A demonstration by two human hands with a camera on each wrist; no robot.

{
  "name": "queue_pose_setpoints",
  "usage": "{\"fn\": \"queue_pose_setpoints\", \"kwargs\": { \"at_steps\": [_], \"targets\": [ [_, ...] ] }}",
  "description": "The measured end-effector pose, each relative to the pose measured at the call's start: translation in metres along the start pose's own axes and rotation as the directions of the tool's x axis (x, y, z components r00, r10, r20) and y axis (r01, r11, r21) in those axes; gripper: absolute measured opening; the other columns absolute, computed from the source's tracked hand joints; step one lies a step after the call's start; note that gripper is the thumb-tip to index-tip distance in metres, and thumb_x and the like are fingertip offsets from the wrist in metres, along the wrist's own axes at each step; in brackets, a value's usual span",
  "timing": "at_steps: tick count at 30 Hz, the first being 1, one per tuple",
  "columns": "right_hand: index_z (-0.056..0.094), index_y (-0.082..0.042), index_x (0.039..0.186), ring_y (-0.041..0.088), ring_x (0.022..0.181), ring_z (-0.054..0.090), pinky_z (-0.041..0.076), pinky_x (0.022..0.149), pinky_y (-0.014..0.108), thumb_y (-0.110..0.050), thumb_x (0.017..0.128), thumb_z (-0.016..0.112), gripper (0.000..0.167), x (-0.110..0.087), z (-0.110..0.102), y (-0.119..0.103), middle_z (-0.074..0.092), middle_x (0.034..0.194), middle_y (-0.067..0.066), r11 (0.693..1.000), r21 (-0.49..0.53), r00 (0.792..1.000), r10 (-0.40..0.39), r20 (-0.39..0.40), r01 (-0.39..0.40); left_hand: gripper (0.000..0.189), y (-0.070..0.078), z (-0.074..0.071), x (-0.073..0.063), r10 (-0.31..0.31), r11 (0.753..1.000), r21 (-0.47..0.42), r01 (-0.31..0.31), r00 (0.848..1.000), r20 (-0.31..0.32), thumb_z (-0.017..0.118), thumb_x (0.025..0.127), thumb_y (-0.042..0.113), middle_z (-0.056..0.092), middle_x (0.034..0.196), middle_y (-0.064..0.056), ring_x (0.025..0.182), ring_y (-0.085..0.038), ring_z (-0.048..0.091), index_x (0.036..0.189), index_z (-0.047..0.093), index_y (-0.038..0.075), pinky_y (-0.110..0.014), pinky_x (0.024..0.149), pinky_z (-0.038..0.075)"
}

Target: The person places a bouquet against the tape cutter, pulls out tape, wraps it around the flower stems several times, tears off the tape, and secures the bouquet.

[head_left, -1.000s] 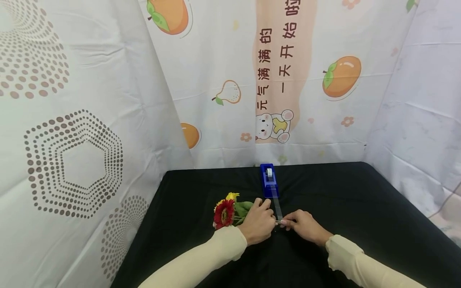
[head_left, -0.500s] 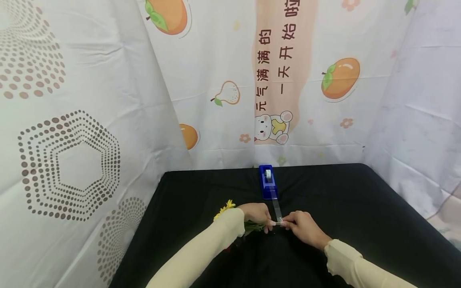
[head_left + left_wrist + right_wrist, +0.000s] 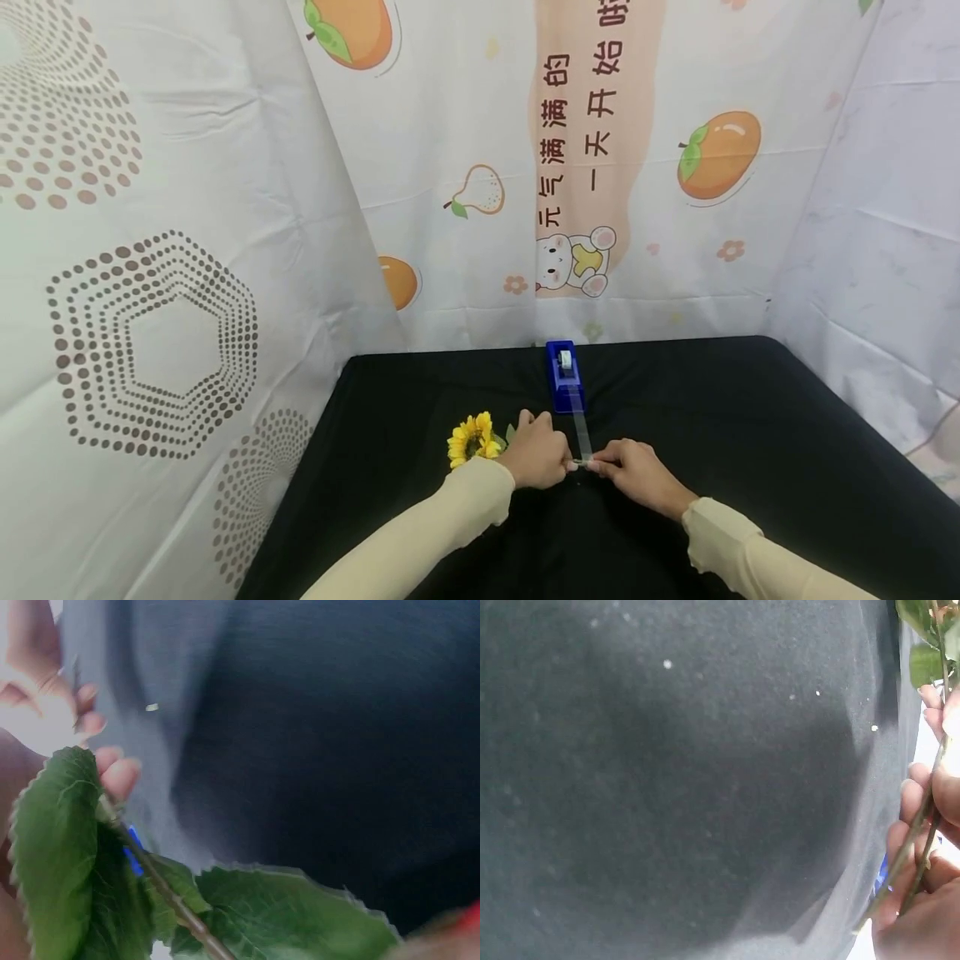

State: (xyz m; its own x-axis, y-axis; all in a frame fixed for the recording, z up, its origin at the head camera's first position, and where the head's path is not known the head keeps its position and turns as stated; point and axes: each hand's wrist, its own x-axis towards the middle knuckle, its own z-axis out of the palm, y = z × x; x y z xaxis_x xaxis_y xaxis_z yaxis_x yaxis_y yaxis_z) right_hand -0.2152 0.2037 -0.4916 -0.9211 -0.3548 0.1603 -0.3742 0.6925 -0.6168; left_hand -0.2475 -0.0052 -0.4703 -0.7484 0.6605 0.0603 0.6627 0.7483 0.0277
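Observation:
My left hand (image 3: 536, 452) grips a small bunch of flowers by the stems (image 3: 909, 851), knuckles upward. A yellow sunflower (image 3: 474, 440) shows beyond its wrist. In the left wrist view are green serrated leaves (image 3: 56, 855) along a brown stem (image 3: 176, 904), and a blurred bit of red flower (image 3: 471, 916) at the edge. Close to the left fingertips, my right hand (image 3: 641, 477) pinches the lower stems between thumb and fingers. A strip of clear tape (image 3: 582, 435) runs from the blue tape dispenser (image 3: 556, 392) to the stems between both hands.
The dispenser stands near the far edge of the black-covered table (image 3: 697, 400). A white printed curtain (image 3: 465, 267) hangs behind it, with more white cloth (image 3: 300, 275) on the left and right. Tiny pale specks dot the black cloth in the right wrist view.
The bunch has turned in my left hand: the red flower faced up, dipped behind the sleeve, and now the yellow sunflower faces up. My right hand stays at the stems and tape.

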Motion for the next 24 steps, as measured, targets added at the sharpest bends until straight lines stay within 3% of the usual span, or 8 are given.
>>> {"fn": "queue_pose_setpoints", "kwargs": {
  "at_steps": [3, 5, 8, 14, 17, 20, 24],
  "targets": [
    [0.082, -0.018, 0.095, 0.006, 0.073, 0.053, 0.046, 0.067, 0.028, -0.022, 0.098, 0.070, 0.012, 0.000, -0.001, 0.001, 0.065, 0.083, -0.012, 1.000, 0.018, 0.999, 0.017, 0.028, -0.018, 0.022, 0.003, 0.004, -0.004, 0.105, 0.971, 0.225, -0.084, 0.991, -0.083, 0.066, 0.098, 0.042, 0.068, 0.076, 0.019, 0.082, -0.012, 0.038, 0.085, 0.081, 0.033, -0.036, 0.080, 0.026],
    [0.082, -0.018, 0.096, 0.007, 0.075, 0.054, 0.046, 0.068, 0.028, -0.022, 0.099, 0.070, 0.013, 0.001, -0.001, 0.001, 0.067, 0.086, -0.010, 0.999, 0.026, 0.999, 0.021, 0.039, -0.022, 0.022, 0.004, 0.006, -0.006, 0.167, 0.924, 0.364, -0.119, 0.981, -0.102, 0.066, 0.097, 0.044, 0.068, 0.078, 0.016, 0.083, -0.015, 0.039, 0.083, 0.079, 0.033, -0.037, 0.080, 0.027],
    [0.082, -0.015, 0.096, 0.011, 0.074, 0.054, 0.045, 0.066, 0.028, -0.021, 0.100, 0.068, 0.015, 0.003, -0.002, 0.000, 0.066, 0.085, -0.007, 0.997, 0.053, 0.997, 0.054, 0.059, -0.057, 0.020, 0.006, 0.007, -0.010, 0.225, 0.854, 0.500, -0.145, 0.969, -0.103, 0.067, 0.094, 0.046, 0.070, 0.086, 0.012, 0.084, -0.017, 0.042, 0.086, 0.077, 0.032, -0.038, 0.083, 0.030],
    [0.079, -0.011, 0.095, 0.017, 0.073, 0.057, 0.045, 0.066, 0.032, -0.025, 0.102, 0.064, 0.022, 0.007, -0.001, -0.003, 0.066, 0.083, -0.002, 0.980, 0.127, 0.981, 0.134, 0.139, -0.151, 0.021, 0.005, 0.010, -0.013, 0.302, 0.769, 0.609, -0.193, 0.950, -0.081, 0.063, 0.097, 0.043, 0.070, 0.091, 0.009, 0.089, -0.018, 0.047, 0.093, 0.078, 0.029, -0.039, 0.088, 0.034],
    [0.077, -0.012, 0.090, 0.015, 0.073, 0.060, 0.046, 0.067, 0.032, -0.027, 0.104, 0.062, 0.024, 0.009, 0.000, -0.003, 0.068, 0.080, -0.005, 0.985, 0.113, 0.983, 0.111, 0.148, -0.129, 0.024, 0.004, 0.010, -0.014, 0.359, 0.727, 0.649, -0.226, 0.930, -0.078, 0.060, 0.099, 0.040, 0.069, 0.088, 0.008, 0.090, -0.019, 0.048, 0.090, 0.077, 0.027, -0.040, 0.089, 0.036],
    [0.075, -0.015, 0.086, 0.011, 0.069, 0.059, 0.045, 0.066, 0.030, -0.024, 0.103, 0.063, 0.023, 0.009, 0.002, -0.001, 0.067, 0.075, -0.008, 0.995, 0.071, 0.991, 0.066, 0.118, -0.075, 0.023, 0.005, 0.009, -0.014, 0.369, 0.723, 0.650, -0.234, 0.926, -0.077, 0.061, 0.099, 0.041, 0.070, 0.089, 0.008, 0.091, -0.019, 0.048, 0.090, 0.078, 0.028, -0.040, 0.089, 0.035],
    [0.075, -0.015, 0.085, 0.007, 0.067, 0.059, 0.045, 0.065, 0.028, -0.022, 0.103, 0.064, 0.022, 0.009, 0.003, 0.002, 0.066, 0.075, -0.010, 0.999, 0.044, 0.997, 0.013, 0.074, -0.016, 0.019, 0.005, 0.007, -0.013, 0.309, 0.779, 0.593, -0.206, 0.948, -0.077, 0.067, 0.094, 0.044, 0.071, 0.095, 0.010, 0.094, -0.017, 0.046, 0.093, 0.078, 0.029, -0.039, 0.089, 0.034]
  ]
}}
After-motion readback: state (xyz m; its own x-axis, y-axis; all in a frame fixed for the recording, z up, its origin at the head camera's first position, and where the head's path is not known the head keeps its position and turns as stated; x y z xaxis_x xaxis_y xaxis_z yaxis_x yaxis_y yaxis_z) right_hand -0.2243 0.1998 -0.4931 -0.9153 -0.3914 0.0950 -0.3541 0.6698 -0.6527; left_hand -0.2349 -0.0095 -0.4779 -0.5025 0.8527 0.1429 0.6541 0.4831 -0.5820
